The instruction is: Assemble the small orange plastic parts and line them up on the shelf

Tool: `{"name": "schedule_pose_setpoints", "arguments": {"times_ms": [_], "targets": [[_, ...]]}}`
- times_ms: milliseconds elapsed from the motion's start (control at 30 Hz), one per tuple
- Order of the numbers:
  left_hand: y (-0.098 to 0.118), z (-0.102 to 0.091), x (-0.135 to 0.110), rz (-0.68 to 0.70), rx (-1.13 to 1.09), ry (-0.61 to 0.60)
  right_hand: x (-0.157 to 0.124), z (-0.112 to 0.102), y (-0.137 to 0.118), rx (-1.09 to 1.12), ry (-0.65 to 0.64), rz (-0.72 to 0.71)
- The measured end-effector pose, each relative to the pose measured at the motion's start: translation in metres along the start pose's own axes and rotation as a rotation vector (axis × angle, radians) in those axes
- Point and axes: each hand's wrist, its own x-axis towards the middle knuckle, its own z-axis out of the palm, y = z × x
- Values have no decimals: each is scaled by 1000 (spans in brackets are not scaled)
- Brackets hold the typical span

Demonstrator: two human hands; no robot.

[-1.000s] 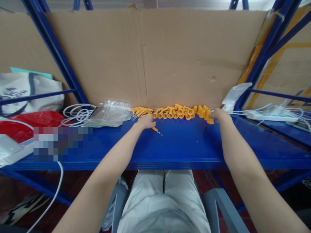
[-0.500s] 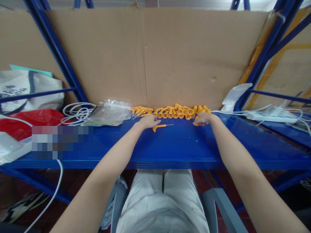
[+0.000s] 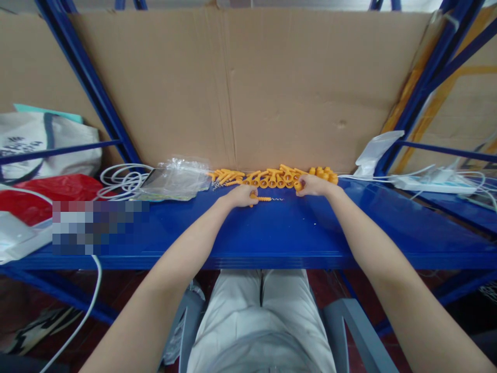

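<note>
Right hand (image 3: pixel 312 185) has been moved left along the blue shelf (image 3: pixel 287 233), closed on a small orange piece. Left hand (image 3: pixel 243 196) is pinched on an orange corkscrew (image 3: pixel 265 198), mid-shelf, far side. Light, stiff plastic w/ a sharp wire tip; best held by the handle.

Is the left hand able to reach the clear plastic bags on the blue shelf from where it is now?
Probably yes: the left hand lies just right of the clear plastic bags, with only bare blue shelf between them.
</note>
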Motion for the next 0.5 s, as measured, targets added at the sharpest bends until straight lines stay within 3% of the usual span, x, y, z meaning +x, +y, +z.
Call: {"name": "schedule_pose_setpoints", "arguments": {"times_ms": [267, 500], "targets": [[-3, 5, 4, 58, -20, 66, -1, 9, -11, -42, -52, -135], [-8, 8, 8, 95, -13, 106, 7, 14, -4, -1, -34, -231]]}}
